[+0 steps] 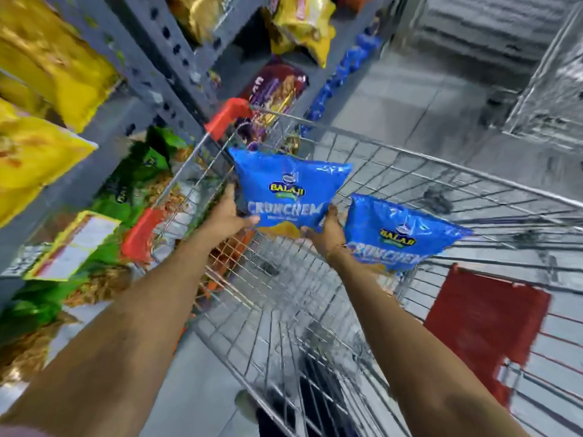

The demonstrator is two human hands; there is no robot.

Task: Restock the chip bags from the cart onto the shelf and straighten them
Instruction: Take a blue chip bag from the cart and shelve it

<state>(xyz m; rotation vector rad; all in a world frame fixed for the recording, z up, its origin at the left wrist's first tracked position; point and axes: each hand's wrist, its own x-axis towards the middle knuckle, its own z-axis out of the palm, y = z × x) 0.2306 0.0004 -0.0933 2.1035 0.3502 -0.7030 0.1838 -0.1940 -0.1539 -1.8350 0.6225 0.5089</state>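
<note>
A blue chip bag point(290, 190) hangs above the wire cart point(410, 159), label facing me. My left hand point(228, 212) grips its lower left corner. My right hand point(326, 230) grips its lower right edge, thumb under the bag. A second blue chip bag point(400, 234) sits just right of my right hand, its lower left corner behind my wrist. Whether my fingers hold it too is unclear. The grey shelf point(138, 74) runs along the left, holding yellow bags point(47, 67) above and green bags point(138, 181) below.
The cart has red corner guards point(228, 116) and a red flap point(482, 326) at its near end; its basket floor looks bare. Purple packs point(277, 86) and blue packs point(340, 77) sit on farther shelves. Grey floor tiles and another metal rack point(549, 89) lie to the right.
</note>
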